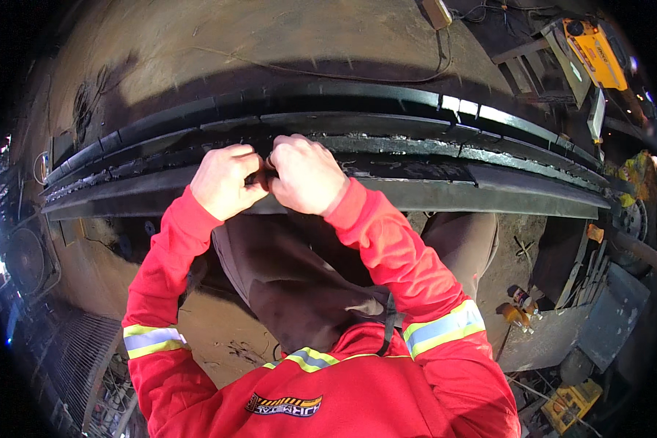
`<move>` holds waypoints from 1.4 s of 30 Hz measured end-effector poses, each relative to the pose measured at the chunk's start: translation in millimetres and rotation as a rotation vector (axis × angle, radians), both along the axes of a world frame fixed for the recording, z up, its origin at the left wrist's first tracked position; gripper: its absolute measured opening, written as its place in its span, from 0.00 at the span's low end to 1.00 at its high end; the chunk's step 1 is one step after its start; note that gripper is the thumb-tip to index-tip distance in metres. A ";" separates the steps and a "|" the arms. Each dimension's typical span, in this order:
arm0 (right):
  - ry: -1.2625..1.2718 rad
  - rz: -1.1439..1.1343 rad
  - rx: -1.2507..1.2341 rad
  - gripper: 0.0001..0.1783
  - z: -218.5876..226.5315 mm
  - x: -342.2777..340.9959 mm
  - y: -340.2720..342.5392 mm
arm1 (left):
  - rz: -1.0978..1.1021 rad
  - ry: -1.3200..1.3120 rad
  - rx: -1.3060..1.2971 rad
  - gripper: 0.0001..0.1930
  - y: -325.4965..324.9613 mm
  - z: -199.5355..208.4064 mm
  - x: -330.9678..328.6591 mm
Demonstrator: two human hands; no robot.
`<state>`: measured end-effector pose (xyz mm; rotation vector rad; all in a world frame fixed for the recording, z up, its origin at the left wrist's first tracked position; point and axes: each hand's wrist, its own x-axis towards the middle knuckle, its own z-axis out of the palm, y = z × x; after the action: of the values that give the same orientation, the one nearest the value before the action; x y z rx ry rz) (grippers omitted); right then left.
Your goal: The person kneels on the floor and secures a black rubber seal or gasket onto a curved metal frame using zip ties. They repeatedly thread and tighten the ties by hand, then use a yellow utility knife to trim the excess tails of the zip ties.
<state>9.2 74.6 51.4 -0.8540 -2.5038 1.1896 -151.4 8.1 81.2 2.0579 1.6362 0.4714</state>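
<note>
Several long dark steel bars (547,196) lie side by side across the view in front of me, with rough, shiny seams between some of them. Over the middle of these bars my left hand (228,179) is closed, its fingers curled inward. Right beside it is my right hand (306,174), also closed, with the knuckles up. The two hands nearly touch at thumbs and fingertips. Whatever sits between the fingers is hidden from this view. Both forearms are in red sleeves with reflective bands.
A thin cable (343,75) runs over the brown floor beyond the bars. At the far right stands a yellow-orange machine (595,55). A grey metal sheet (613,314) and a yellow case-like object (571,405) lie at the right. Metal grating (80,365) is at lower left.
</note>
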 end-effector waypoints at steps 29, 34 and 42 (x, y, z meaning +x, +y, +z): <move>-0.119 0.429 -0.076 0.09 17.0 -21.4 46.5 | 0.057 0.109 -0.182 0.06 4.7 22.1 2.5; -0.071 0.454 0.091 0.07 19.7 -17.1 38.0 | 0.108 0.205 -0.138 0.06 0.5 18.7 10.8; 0.042 0.327 -0.097 0.09 7.7 -10.0 35.3 | 0.221 0.038 -0.188 0.08 5.0 4.7 0.7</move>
<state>-0.8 109.9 59.2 -0.4428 -2.6388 1.4205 -150.7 13.1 85.9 1.7702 1.8651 0.3373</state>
